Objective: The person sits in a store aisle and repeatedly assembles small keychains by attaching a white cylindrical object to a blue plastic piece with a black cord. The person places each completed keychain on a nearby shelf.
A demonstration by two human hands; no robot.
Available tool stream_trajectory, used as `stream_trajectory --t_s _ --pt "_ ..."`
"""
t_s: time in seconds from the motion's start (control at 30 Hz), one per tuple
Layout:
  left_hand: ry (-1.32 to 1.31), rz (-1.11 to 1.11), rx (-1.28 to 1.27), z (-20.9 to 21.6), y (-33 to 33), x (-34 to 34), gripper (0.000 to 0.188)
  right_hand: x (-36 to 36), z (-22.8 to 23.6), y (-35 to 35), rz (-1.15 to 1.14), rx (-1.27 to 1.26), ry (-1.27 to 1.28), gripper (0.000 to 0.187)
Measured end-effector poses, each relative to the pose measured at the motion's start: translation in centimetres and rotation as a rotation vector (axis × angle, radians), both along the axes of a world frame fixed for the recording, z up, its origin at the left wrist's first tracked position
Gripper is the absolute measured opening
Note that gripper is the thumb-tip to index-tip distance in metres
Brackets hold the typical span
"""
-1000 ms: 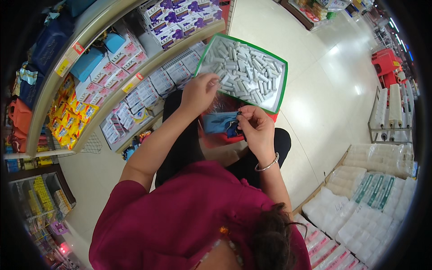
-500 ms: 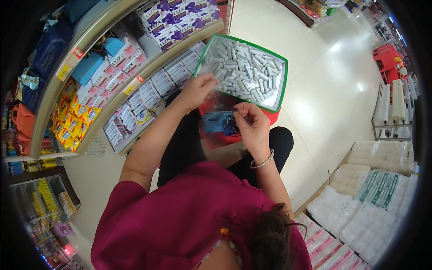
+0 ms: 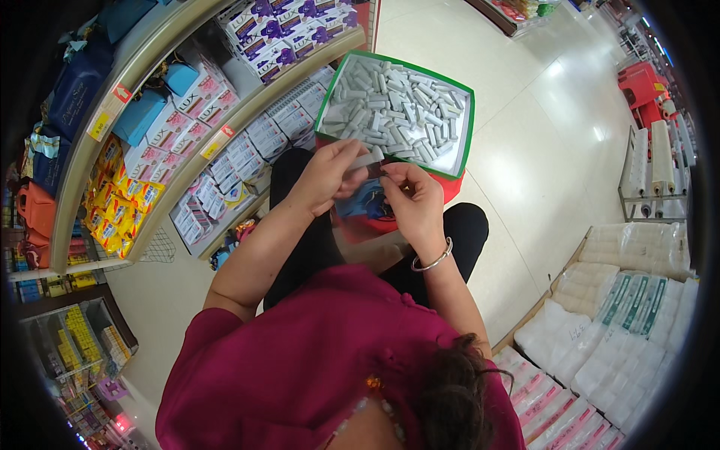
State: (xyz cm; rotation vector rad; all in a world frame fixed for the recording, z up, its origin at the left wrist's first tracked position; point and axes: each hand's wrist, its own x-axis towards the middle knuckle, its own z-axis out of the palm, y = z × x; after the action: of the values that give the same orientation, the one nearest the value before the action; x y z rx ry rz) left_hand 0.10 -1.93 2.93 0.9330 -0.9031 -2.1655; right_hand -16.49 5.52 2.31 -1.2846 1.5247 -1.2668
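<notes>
My left hand (image 3: 330,176) is closed round a small pale grey-white block (image 3: 366,160), whose end sticks out past the fingers toward the right hand. My right hand (image 3: 412,196), with a bracelet at its wrist, pinches the dark upper edge of a blue bag-like item (image 3: 366,204). This blue item hangs low between my knees, partly covered by both hands, so its exact kind is unclear. Just beyond the hands, a green-rimmed white tray (image 3: 471,124) holds several similar small pale blocks (image 3: 397,109), heaped loosely. A red base (image 3: 454,186) shows under the tray.
Shelves of boxed soap (image 3: 289,34) and yellow packets (image 3: 120,202) curve along the left. At the lower right lie white plastic-wrapped packs (image 3: 607,337). Tiled floor (image 3: 517,180) stretches to the right of the tray. Red containers (image 3: 640,90) stand at far right.
My left hand has come from the tray's near left edge back and toward my right hand, and the pale block now shows in it. The right hand keeps its pinch, shifted slightly.
</notes>
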Motion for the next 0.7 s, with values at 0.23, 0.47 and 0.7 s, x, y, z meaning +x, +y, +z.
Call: stream_trajectory --t_s 0.23,0.47,0.7 --pt "-0.047 -0.021 -0.061 0.3 0.33 0.17 0.026 0.06 0.19 -0.21 -0.001 0.089 -0.073 0.015" --pt "-0.052 -0.021 -0.051 0.04 0.31 0.35 0.024 -0.03 0.08 -0.36 0.039 0.067 -0.048 0.014" --pt "-0.026 -0.047 -0.028 -0.21 0.2 0.52 0.023 0.08 0.03 -0.42 0.032 0.079 -0.059 0.014"
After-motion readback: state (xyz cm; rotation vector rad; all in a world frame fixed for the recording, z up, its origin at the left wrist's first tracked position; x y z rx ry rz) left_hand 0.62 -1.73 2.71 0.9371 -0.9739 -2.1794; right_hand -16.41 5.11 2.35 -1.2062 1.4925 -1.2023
